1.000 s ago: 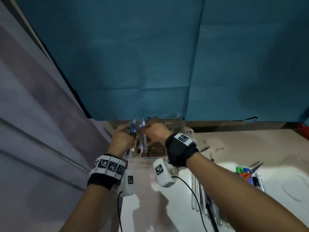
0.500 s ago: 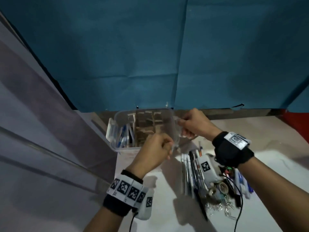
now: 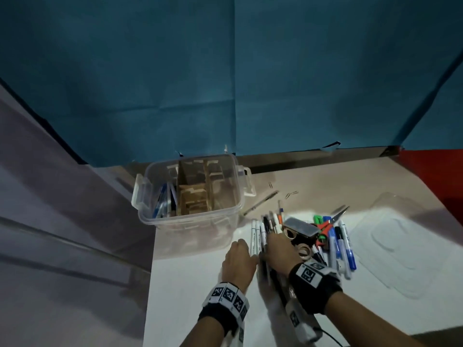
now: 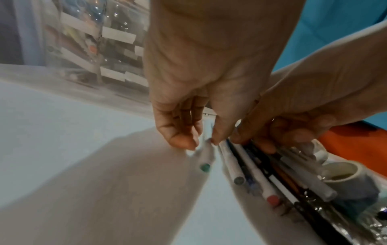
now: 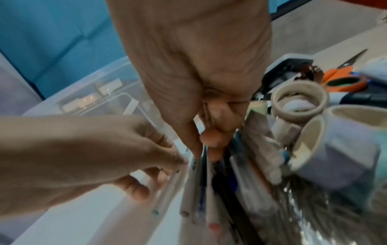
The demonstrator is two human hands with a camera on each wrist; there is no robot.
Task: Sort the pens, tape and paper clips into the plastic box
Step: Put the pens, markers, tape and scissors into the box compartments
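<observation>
Both hands are down at the pens (image 3: 260, 234) on the table (image 3: 195, 284), right of the plastic box (image 3: 190, 194) (some pens stand inside). The left hand (image 3: 238, 261) pinches a green-capped pen (image 4: 204, 159); the right hand (image 3: 279, 251) grips several pens. Tape rolls (image 3: 304, 250) lie beside them.

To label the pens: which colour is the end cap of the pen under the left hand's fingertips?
Green end cap, on a white pen; the left wrist view shows it best.
</observation>
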